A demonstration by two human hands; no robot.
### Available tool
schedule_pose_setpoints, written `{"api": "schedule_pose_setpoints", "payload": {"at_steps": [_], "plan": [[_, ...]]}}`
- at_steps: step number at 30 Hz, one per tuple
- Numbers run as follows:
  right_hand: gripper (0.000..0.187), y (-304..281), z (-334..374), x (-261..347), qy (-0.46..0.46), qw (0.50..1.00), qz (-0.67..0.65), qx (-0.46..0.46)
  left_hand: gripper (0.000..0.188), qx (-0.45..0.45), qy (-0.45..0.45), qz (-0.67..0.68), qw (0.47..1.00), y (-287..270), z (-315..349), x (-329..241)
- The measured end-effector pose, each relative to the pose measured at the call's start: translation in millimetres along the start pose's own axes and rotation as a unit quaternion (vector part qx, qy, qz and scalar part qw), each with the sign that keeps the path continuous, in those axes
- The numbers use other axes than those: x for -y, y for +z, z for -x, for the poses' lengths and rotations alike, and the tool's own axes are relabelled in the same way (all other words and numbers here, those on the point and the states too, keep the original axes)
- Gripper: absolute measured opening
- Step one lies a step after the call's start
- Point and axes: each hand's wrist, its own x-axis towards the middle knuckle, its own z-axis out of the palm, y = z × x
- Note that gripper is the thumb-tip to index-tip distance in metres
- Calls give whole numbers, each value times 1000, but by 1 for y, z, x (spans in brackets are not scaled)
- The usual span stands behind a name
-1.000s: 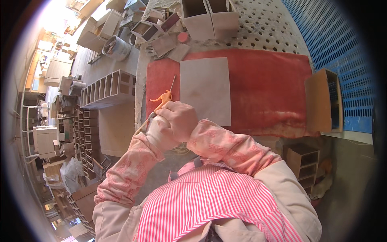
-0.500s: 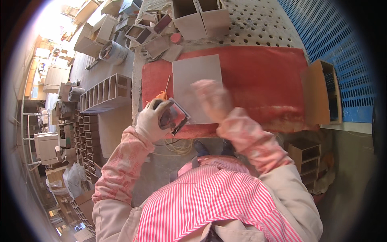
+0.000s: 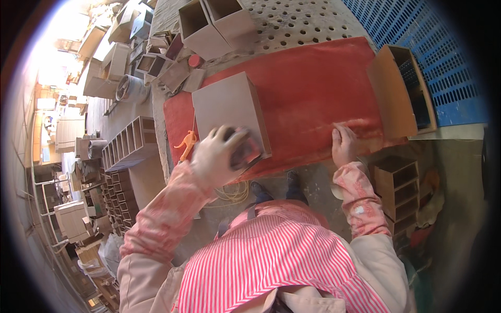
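Note:
My gloved left hand is wrapped around a red and black palm sander, slightly blurred. I hold it over the front right corner of a grey-brown wooden box; whether its pad touches the box I cannot tell. That box lies on a red mat with its flat face up and one side showing. An orange air blow gun lies beside it on the left, partly behind my left hand. My right hand rests at the mat's front edge, fingers stretched out, holding nothing.
An open-fronted wooden box stands at the mat's right end, near a blue slatted panel. Two open boxes and a red round lid sit behind. A shelf unit stands right of my legs; a coiled hose lies on the floor.
My right hand has moved from over the box to the right, onto the mat's front edge. The sander has come right, toward the box, and is turned more downward. My view has shifted.

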Motion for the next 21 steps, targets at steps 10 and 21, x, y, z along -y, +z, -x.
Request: {"api": "schedule_pose_setpoints", "payload": {"at_steps": [10, 21], "plan": [[29, -30, -24, 29, 6, 995, -100, -6, 70, -9, -39, 4, 999, 7, -49, -34], [30, -69, -20, 84, 28, 986, -163, 22, 73, 24, -240, 9, 971, -30, 17, 68]]}}
